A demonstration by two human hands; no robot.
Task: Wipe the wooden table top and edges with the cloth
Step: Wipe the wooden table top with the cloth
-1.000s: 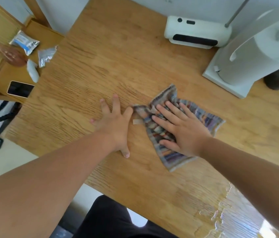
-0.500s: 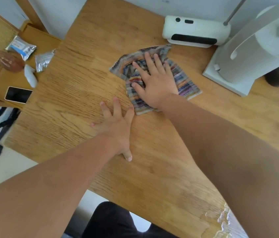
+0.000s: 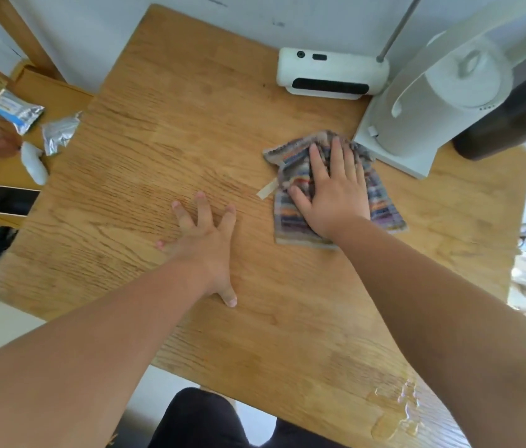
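Half the cloth (image 3: 288,221) under right hand (image 3: 334,197)

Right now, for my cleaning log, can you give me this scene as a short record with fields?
surface: wooden table
cloth: striped cloth, on the table beside the white appliance base
right hand: flat on the cloth, fingers straight
left hand: spread flat on bare wood, apart from the cloth
spill: wet patch near the table's near right corner
at back: white device

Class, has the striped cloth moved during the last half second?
Yes. The cloth slid right, from in front of the white device to the fan base.
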